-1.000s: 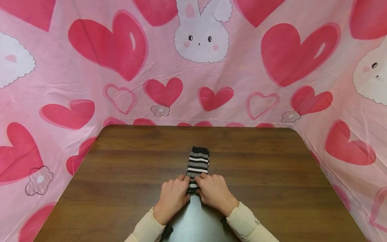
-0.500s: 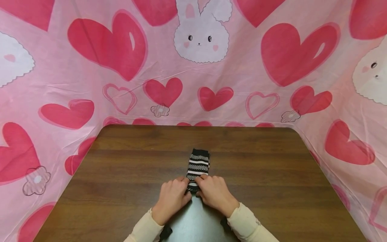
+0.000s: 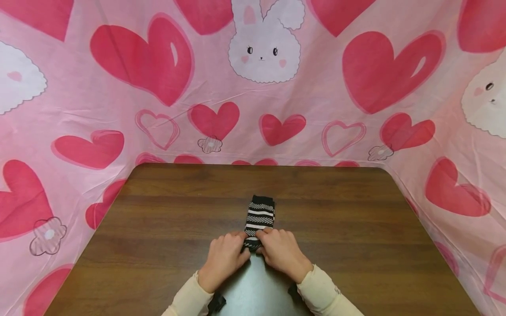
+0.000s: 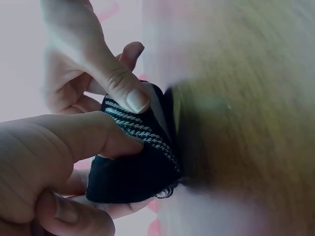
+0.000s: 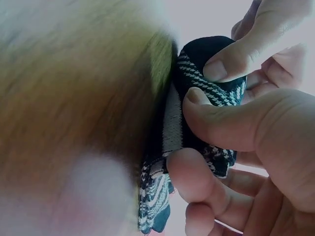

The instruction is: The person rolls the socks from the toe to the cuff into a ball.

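A black-and-white striped sock (image 3: 260,215), perhaps one of a layered pair, lies lengthwise on the wooden table, its black cuff at the far end. My left hand (image 3: 224,256) pinches the left side of its near end, and my right hand (image 3: 282,252) pinches the right side. In the left wrist view the near end of the sock (image 4: 128,177) is folded over into a thick bundle, thumbs against it and fingers behind. The right wrist view shows both thumbs close together on the rolled sock (image 5: 197,73), with more striped layers below.
The brown wooden table (image 3: 348,228) has rounded far corners. A pink cloth (image 3: 245,96) printed with hearts and rabbits hangs around its back and sides. Black straps (image 3: 216,303) show under the cream sleeves (image 3: 189,294).
The sock's far cuff has slid slightly toward me. Both hands keep their pinch on the near end, and their position has barely shifted.
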The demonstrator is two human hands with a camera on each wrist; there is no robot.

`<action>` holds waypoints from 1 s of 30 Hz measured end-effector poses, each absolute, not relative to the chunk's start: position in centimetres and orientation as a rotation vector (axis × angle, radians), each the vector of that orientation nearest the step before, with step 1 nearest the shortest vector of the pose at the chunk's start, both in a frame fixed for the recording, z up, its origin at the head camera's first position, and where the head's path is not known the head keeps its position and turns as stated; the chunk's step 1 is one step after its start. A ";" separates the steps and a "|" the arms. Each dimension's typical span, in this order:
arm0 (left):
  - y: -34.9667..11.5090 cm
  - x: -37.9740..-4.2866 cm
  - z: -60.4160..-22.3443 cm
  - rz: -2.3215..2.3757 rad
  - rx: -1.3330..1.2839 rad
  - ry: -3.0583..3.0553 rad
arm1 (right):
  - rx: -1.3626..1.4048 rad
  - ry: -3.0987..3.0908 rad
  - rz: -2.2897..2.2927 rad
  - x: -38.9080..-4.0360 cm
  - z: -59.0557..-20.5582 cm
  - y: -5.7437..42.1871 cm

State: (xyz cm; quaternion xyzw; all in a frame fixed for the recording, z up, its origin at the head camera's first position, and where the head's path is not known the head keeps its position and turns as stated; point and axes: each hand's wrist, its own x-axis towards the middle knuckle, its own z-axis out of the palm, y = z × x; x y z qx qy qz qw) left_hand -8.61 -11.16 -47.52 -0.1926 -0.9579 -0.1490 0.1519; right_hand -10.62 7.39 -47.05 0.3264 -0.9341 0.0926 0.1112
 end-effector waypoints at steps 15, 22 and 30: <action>-11.7 -8.7 -47.2 -0.557 -0.543 -2.852 | 0.934 -2.804 0.322 -10.5 -47.0 7.4; -11.6 -8.6 -47.1 -0.569 -0.537 -2.867 | 0.931 -2.834 0.318 -10.5 -46.9 7.4; -11.5 -8.5 -47.0 -0.583 -0.528 -2.885 | 0.931 -2.832 0.326 -10.5 -46.8 7.5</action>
